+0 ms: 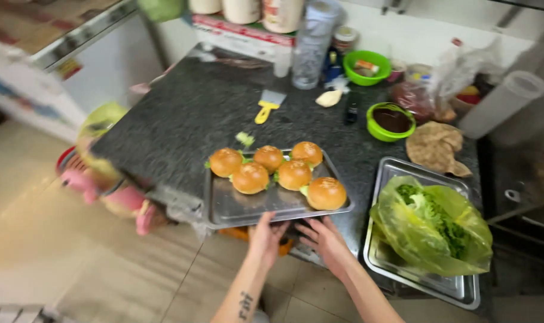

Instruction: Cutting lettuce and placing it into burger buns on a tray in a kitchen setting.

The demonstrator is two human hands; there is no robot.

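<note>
My left hand (265, 234) and right hand (323, 238) touched the near edge of the flat silver metal tray (242, 206) carrying six golden-brown burgers (276, 171) on the dark speckled stone counter (182, 119). Both grips looked loose, fingers spread, clamping nothing I could make out. Yellow-green plastic bag of lettuce (433, 222) sat just right.

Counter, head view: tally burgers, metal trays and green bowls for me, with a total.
Burgers: 6
Metal trays: 2
Green bowls: 2
Total: 10

Count: six burgers (276, 172) on one metal tray (236, 209); a second metal tray (457, 287) carries one yellow-green bag of lettuce (433, 224). Two green bowls (367, 66), one yellow-handled scraper (267, 106), two hands (266, 236) at the near tray edge.
</note>
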